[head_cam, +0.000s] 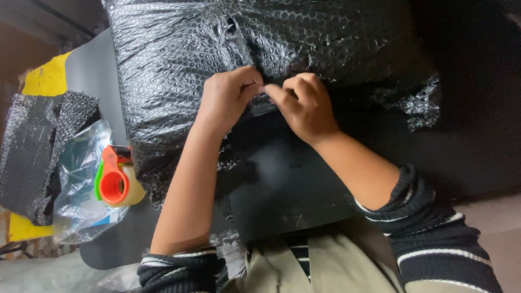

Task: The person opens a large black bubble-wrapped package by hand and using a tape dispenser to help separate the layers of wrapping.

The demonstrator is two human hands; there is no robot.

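Observation:
A large black object wrapped in bubble wrap [179,59] lies across a dark table [293,179]. My left hand [228,97] and my right hand [304,106] meet at the wrap's near edge, fingertips pinched together on a strip of the wrap or tape between them. Both forearms reach up from striped dark sleeves at the bottom. A small tear shows in the wrap above my hands.
An orange and green tape dispenser [115,179] with a roll of clear tape lies at the left on a crumpled clear plastic bag [81,163]. Another bubble-wrapped bundle [32,146] sits further left. A yellow surface [46,78] shows behind.

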